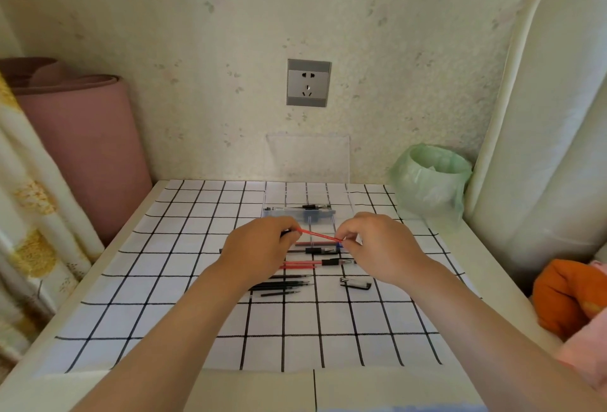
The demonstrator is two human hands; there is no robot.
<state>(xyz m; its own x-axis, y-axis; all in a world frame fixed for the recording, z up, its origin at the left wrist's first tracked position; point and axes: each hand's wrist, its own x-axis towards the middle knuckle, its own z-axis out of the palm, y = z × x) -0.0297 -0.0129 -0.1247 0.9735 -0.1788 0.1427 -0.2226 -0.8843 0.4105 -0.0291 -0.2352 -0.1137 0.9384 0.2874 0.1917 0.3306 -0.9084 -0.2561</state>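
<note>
Head view: pinching red refill [320, 235] at both ends with curled fingers, left hand [259, 247] on left tip, right hand [381, 247] on right; held crosswise above tabletop [164, 313], right end slightly lower, equally near both hands

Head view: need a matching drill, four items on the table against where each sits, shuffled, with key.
Items
1. red refill
2. black refills
3. clear box
4. green bag

Places
A. far right corner of the table
B. flat on the checked cloth, nearer the person than the hands
C. pinched at its ends by the left hand and the right hand
D. just behind the hands, with a black pen inside

Pairs: 1-C, 2-B, 3-D, 4-A
</note>
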